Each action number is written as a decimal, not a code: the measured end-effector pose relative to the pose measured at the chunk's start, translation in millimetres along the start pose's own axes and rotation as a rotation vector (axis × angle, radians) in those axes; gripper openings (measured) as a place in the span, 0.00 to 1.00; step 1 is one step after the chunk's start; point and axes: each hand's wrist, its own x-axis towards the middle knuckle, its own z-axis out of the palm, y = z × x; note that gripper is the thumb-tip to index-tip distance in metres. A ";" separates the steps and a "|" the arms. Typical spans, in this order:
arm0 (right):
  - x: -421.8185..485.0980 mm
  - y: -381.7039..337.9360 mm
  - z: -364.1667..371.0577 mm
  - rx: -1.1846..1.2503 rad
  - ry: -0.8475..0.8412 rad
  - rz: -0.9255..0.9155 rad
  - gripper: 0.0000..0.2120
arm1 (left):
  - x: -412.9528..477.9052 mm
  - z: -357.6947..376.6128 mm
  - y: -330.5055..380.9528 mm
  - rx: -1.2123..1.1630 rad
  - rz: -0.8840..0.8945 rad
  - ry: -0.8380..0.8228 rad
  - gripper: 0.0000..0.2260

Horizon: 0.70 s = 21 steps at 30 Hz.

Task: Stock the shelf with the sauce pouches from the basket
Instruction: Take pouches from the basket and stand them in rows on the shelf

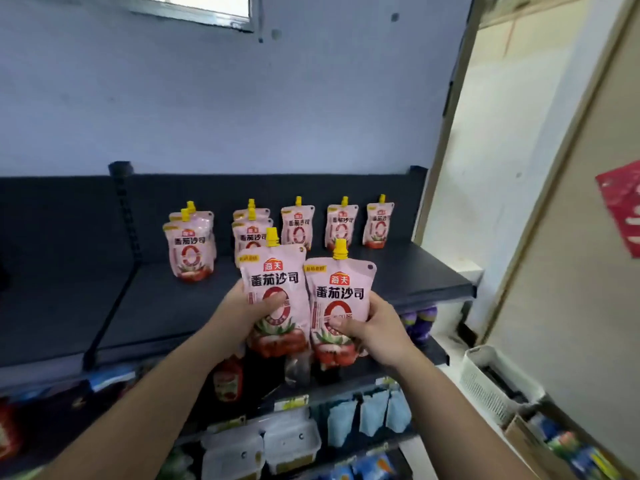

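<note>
My left hand grips a pink sauce pouch with a yellow cap, held upright over the front of the dark top shelf. Beside it, my right hand holds a second pink pouch upright, thumb on its front. Several more pouches stand on the shelf behind: a pair at the left, a pair in the middle, and three single ones in a row to the right. A white basket sits low at the right; its inside is mostly hidden.
Lower shelves hold a red sauce bottle, white boxes and blue packets. A cardboard box with goods lies below the basket. A doorway and a wall rise at the right. The shelf's left half carries no goods.
</note>
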 end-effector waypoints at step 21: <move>271.9 62.4 -128.2 0.114 -0.016 0.051 0.17 | 275.5 81.5 -93.7 -0.170 -0.110 0.199 0.15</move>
